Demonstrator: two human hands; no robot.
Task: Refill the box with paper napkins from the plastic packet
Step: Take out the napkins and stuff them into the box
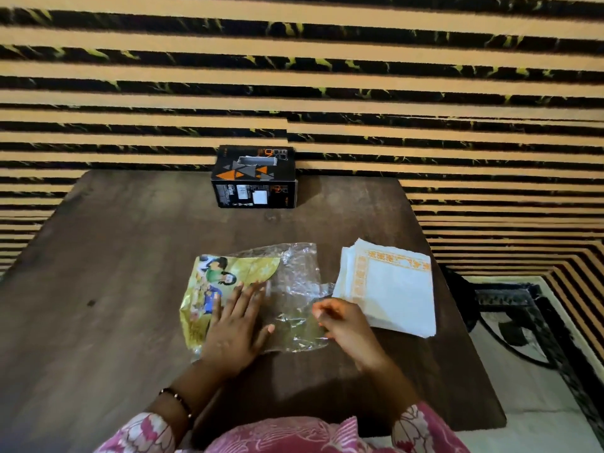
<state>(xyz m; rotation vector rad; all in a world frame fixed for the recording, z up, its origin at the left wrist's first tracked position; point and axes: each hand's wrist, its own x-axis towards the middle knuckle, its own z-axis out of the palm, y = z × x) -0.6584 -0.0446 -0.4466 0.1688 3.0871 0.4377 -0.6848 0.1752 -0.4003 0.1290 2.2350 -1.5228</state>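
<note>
A stack of white paper napkins (390,287) with an orange border lies on the table's right side, outside the packet. The flattened plastic packet (258,289), clear with a yellow printed part, lies in the middle. My left hand (237,325) rests flat on the packet with fingers spread. My right hand (343,322) sits at the packet's right edge, fingers curled and pinching the clear plastic. The black box (255,178) with orange and grey triangles stands at the table's far edge, its top slot showing.
The dark wooden table (114,289) stands against a wall of orange and black stripes (294,76). A black metal stand (523,322) is on the floor to the right of the table.
</note>
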